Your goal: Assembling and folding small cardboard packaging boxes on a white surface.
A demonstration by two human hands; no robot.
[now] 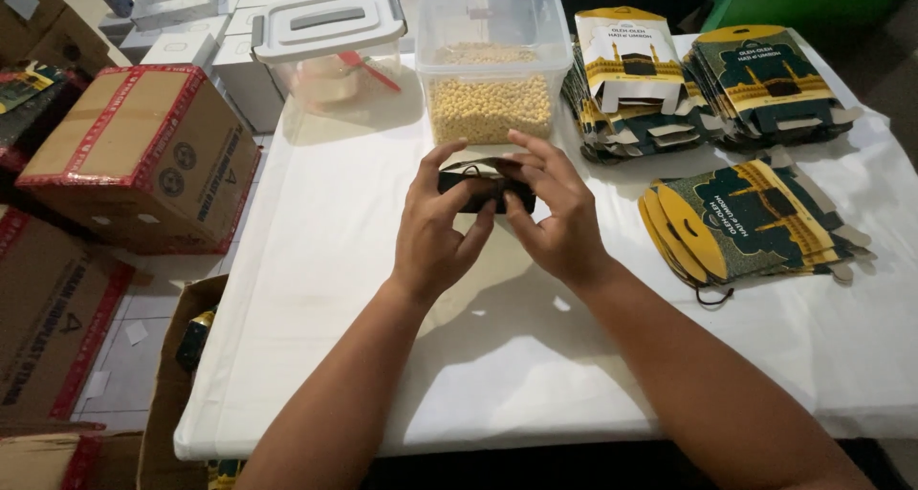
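Both hands are up over the white worktop (pixel 316 261), the left hand (pixel 435 232) and right hand (pixel 555 217) pinching a small dark folded piece (pixel 486 190) between fingertips and thumbs, held just in front of a clear tub of yellow pellets (pixel 490 103). To the right lie stacks of flat green-and-yellow printed cartons (pixel 755 217), more stacks (pixel 708 88) behind them, and a lidded clear container (pixel 330 45) stands left of the tub.
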